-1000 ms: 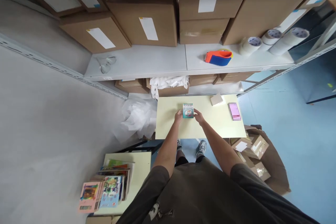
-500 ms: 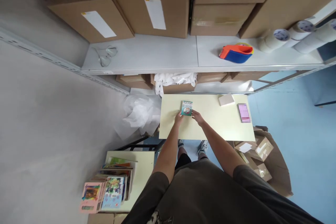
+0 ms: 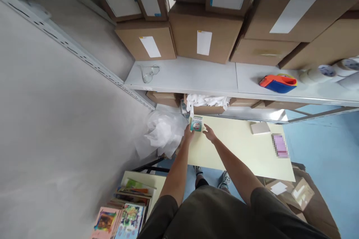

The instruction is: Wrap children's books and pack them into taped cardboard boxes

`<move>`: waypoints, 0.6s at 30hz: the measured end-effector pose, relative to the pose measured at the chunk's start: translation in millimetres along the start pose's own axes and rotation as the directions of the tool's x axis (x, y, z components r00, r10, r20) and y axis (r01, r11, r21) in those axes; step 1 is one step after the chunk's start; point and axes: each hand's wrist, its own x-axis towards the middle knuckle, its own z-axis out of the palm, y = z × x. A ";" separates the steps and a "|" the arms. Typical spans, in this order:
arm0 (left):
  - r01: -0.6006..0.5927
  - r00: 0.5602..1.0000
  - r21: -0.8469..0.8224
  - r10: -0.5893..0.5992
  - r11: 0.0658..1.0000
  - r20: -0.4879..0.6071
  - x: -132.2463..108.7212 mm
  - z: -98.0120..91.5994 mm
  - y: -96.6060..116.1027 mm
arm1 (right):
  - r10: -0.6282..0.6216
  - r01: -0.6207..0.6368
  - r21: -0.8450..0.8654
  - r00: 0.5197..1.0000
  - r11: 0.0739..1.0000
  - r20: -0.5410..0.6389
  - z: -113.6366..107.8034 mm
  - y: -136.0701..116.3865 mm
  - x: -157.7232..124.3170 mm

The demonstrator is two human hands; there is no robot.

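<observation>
At table [image 3: 235,149], left grip [image 3: 188,133] — pinching teal item [image 3: 196,124]

No word or number reads clearly. A row of dark characters [image 3: 197,118], too small to make out, crosses the top of the small teal-and-white rectangular item [image 3: 196,125]; print on the small white tag [image 3: 147,89] along the pale grey shelf's [image 3: 193,76] front edge is blurred.

Apparently a storeroom or packing area: metal shelving [image 3: 193,76], labelled cardboard boxes [image 3: 206,22], tape rolls [image 3: 316,74], table [image 3: 232,145].
</observation>
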 end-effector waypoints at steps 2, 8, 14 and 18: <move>-0.063 0.997 -0.029 0.061 0.998 -0.054 -9.7 -0.8 20.1 | 0.005 -0.007 -0.033 0.997 0.999 -0.073 -22.0 -10.3 -12.3; -0.176 0.984 -0.151 0.176 0.973 -0.013 -33.2 30.3 89.4 | -0.210 0.180 -0.132 0.939 0.975 -0.274 -114.7 -40.9 -66.5; -0.305 0.935 -0.184 0.331 0.934 0.129 -45.8 109.0 166.2 | -0.334 0.258 -0.226 0.837 0.939 -0.433 -222.2 -44.6 -110.3; -0.344 0.899 -0.179 0.378 0.922 0.220 -57.4 164.4 219.7 | -0.384 0.285 -0.270 0.797 0.920 -0.466 -288.3 -41.4 -121.7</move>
